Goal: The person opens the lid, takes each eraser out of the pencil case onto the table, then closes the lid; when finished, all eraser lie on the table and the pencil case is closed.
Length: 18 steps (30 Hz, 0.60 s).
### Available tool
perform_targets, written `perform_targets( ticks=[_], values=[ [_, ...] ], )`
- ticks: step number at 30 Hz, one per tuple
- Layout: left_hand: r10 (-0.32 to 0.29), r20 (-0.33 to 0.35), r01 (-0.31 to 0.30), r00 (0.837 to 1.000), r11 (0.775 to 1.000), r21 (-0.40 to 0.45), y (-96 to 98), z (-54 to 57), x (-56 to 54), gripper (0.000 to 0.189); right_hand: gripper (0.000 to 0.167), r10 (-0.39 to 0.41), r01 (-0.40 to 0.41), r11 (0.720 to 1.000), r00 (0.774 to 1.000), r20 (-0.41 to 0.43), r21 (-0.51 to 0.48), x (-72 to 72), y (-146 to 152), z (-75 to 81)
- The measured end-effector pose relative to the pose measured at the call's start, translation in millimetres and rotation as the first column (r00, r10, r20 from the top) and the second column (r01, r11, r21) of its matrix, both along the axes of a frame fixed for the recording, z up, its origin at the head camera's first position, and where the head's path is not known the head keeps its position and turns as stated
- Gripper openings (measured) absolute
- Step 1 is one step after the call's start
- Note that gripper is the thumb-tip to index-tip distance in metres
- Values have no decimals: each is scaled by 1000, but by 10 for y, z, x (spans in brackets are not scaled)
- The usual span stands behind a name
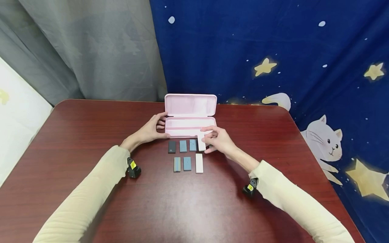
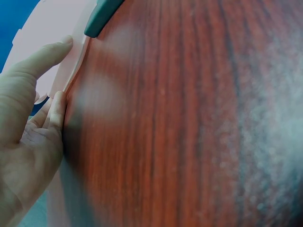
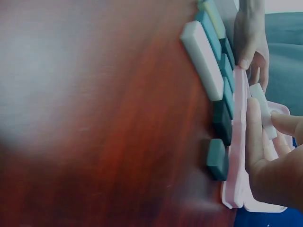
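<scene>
A pink pencil case [image 1: 190, 133] lies with its lid [image 1: 190, 105] raised at the back of the table. My left hand [image 1: 151, 129] holds its left end, thumb at the front corner and fingers along the side. Between thumb and fingers, my right hand [image 1: 221, 141] pinches a white eraser-like block [image 3: 263, 109] at the case's front rim. In front of the case lie a black block [image 1: 172, 147], several blue blocks [image 1: 187, 163], a striped block [image 1: 177, 164] and a second white block [image 1: 199, 163]. The right hand's fingers partly cover the case's right end.
The dark red wooden table [image 1: 170, 209] carries the case near its far edge. Behind it hang a grey curtain [image 1: 115, 50] and a blue star-patterned curtain [image 1: 212, 50]. A small black camera [image 1: 133, 169] is strapped to each wrist.
</scene>
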State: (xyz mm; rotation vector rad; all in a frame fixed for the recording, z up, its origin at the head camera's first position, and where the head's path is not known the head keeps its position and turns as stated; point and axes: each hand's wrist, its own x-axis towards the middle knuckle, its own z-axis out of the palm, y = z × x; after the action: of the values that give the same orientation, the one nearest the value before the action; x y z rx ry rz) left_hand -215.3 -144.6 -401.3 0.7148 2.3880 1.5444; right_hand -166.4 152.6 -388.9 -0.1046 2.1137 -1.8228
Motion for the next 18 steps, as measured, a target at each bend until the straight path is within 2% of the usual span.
perform_targets(
  ticks=[6,11,18],
  values=[
    [-1,2,1,1000,1000,-10,14,16,3,90,35,15,-15,1000,999,51,7,245,110,-50],
    [1,6,-1,1000,1000,-4,10,1,-3,91,34,18,-21,999,998,55,47,429,157,-70],
    [-5,9,5,1000,1000,-2,0,6,-5,91,35,31,-32,994,999,11,107,545,195,-125]
  ],
)
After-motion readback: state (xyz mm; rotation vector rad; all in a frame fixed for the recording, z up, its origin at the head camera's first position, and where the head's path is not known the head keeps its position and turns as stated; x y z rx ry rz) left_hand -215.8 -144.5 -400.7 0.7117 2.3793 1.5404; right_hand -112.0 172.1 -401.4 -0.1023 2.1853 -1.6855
